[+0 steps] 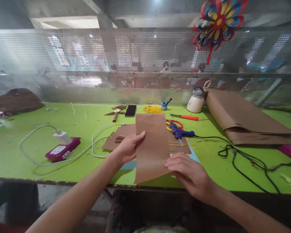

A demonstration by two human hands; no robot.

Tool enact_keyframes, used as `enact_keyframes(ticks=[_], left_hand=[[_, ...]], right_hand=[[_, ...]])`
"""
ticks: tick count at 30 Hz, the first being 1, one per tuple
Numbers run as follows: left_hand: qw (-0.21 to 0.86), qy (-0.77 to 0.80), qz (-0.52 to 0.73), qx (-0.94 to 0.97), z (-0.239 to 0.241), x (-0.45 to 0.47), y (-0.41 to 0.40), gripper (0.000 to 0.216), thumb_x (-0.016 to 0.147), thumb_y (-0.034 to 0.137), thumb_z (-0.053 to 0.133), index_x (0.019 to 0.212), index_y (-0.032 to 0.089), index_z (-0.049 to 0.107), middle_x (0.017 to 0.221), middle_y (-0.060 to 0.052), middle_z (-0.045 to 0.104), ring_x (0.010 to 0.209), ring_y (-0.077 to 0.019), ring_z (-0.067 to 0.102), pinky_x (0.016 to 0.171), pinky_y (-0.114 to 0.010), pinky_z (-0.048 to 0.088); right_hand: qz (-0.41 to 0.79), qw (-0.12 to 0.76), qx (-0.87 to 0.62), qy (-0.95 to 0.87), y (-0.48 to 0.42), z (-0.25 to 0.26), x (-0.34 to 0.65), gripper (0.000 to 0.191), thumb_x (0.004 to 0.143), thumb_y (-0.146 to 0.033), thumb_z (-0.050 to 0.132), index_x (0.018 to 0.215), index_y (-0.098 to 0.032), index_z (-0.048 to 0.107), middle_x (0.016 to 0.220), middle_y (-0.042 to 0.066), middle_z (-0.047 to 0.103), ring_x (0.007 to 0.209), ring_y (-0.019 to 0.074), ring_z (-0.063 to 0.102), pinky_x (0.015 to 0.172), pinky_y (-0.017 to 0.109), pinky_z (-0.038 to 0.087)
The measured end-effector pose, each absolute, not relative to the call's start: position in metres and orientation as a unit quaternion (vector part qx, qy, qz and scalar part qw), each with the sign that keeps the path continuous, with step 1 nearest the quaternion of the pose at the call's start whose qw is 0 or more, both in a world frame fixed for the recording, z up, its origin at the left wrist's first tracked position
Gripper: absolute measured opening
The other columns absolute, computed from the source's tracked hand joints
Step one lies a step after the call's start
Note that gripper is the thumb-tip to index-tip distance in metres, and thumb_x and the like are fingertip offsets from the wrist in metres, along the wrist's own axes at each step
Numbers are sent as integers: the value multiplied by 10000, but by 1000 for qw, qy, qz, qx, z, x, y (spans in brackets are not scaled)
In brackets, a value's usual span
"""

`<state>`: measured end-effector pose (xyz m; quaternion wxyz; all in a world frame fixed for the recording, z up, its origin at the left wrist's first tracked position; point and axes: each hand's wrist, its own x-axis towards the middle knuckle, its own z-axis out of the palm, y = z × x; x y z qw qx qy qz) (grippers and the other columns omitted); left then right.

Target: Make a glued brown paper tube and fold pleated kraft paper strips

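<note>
A rectangular sheet of brown kraft paper (151,145) is held up over the table's front edge, its bottom slightly curved. My left hand (131,146) grips its left edge, thumb lying on the front face and the other fingers behind. My right hand (188,171) pinches the lower right edge; part of its fingers are hidden. Behind the sheet lie pieces of brown cardboard (126,130) with a small rolled brown piece (119,139). A blue glue gun (181,132) rests to the right, beside red-and-yellow-handled scissors (177,123).
On the green table (70,176) stand a purple power strip (63,152) with a white cable, a phone (130,111), an orange-handled knife (189,117) and a white jar (196,101). Folded brown paper (244,113) lies right, near the glue gun's black cord (237,155). A perforated screen (126,64) stands behind.
</note>
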<state>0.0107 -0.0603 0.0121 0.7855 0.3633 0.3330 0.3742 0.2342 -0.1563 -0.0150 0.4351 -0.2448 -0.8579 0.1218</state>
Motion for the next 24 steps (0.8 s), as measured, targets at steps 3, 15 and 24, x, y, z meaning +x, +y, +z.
enact_keyframes(ticks=[3, 15, 24], left_hand=[[784, 329, 391, 352, 13, 20, -58, 299, 887, 277, 549, 1103, 94, 647, 1012, -127, 723, 901, -228, 689, 839, -355, 544], [774, 339, 406, 349, 11, 31, -74, 366, 876, 328, 565, 1133, 73, 618, 945, -140, 733, 822, -237, 702, 789, -340, 543], [768, 352, 402, 353, 6, 31, -69, 326, 872, 335, 569, 1060, 84, 657, 859, -110, 745, 721, -207, 700, 707, -295, 545]], right_hand=[[178, 451, -302, -821, -152, -16, 239, 135, 878, -98, 518, 943, -172, 611, 841, 49, 632, 800, 160, 568, 719, 305, 462], [376, 454, -460, -664, -127, -16, 234, 263, 855, -385, 569, 765, -153, 657, 737, 22, 655, 705, 156, 575, 653, 250, 462], [320, 431, -435, -723, -119, -1, 234, 238, 880, -336, 543, 794, -146, 658, 752, 39, 649, 699, 155, 568, 638, 261, 456]])
